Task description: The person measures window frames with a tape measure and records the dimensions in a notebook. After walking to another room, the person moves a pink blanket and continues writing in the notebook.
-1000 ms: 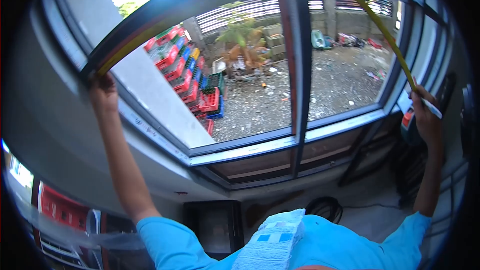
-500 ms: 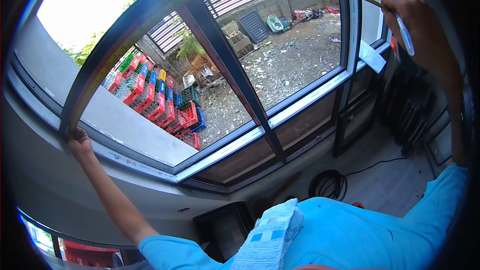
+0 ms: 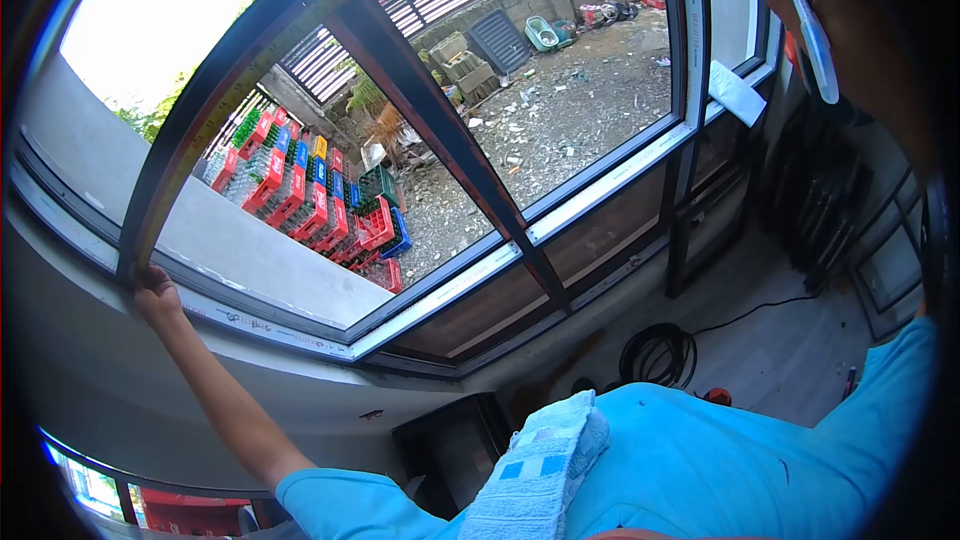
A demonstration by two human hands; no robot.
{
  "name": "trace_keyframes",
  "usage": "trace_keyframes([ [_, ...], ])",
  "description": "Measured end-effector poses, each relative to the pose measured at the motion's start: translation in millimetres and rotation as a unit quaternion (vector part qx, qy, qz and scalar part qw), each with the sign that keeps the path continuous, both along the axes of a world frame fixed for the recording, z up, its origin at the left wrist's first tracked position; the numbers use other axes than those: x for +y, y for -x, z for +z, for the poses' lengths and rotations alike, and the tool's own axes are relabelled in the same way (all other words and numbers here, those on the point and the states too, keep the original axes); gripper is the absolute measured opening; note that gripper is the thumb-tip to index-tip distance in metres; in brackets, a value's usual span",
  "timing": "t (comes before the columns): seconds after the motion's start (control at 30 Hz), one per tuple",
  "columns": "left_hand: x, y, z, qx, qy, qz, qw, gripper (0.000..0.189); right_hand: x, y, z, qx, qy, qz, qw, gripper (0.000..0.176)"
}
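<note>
A yellow measuring tape (image 3: 208, 127) arcs along the dark window frame (image 3: 432, 105) and across the top of the view. At the far left my left hand (image 3: 157, 295) pinches its lower end against the frame. My right hand (image 3: 800, 10), high on the right, is closed round the tape's other end and a white pen-like marker (image 3: 814, 45) that points down. The tape's case is not visible. A white paper (image 3: 736, 93) is attached to the frame just left of my right forearm.
Stacked bottle crates (image 3: 310, 202) stand outside beyond the glass. A coiled black hose (image 3: 657, 355) lies on the floor, near a red round object (image 3: 717, 397). Dark frame pieces (image 3: 815, 200) lean at the right. A dark cabinet (image 3: 455, 450) stands below the sill.
My right hand has moved up, and the tape's right part has risen with it, nearer the top edge. The view has shifted slightly. My left hand stays at the lower left frame.
</note>
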State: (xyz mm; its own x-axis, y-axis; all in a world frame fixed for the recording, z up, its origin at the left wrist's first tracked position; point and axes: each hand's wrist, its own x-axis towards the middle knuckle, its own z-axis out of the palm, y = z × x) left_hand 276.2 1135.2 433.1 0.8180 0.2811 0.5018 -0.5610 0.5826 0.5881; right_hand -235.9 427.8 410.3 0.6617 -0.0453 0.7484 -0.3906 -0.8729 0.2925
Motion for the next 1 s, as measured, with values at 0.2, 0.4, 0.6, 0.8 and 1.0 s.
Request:
trace_keyframes([
  [0.2,-6.2,15.3,-70.2,0.042,-0.032,0.013,0.999,0.021,-19.3,9.1,-46.0,0.039,0.089,0.037,0.995,0.012],
  [0.4,-29.4,46.0,-313.6,0.284,-0.005,0.012,0.959,0.021,22.7,2.9,-135.5,0.259,-0.190,0.045,0.946,0.006],
  [0.6,-33.9,45.9,-441.0,0.371,-0.009,0.037,0.928,0.022,18.6,-18.7,-232.7,0.366,-0.251,0.048,0.895,0.013],
  [0.8,-41.3,49.2,-464.1,0.402,-0.023,0.058,0.913,0.020,22.3,-28.4,-257.0,0.369,-0.270,0.019,0.889,0.016],
  [1.0,-35.7,49.5,-475.5,0.451,-0.047,0.073,0.888,0.023,20.7,-29.4,-263.6,0.365,-0.271,0.010,0.891,0.017],
])
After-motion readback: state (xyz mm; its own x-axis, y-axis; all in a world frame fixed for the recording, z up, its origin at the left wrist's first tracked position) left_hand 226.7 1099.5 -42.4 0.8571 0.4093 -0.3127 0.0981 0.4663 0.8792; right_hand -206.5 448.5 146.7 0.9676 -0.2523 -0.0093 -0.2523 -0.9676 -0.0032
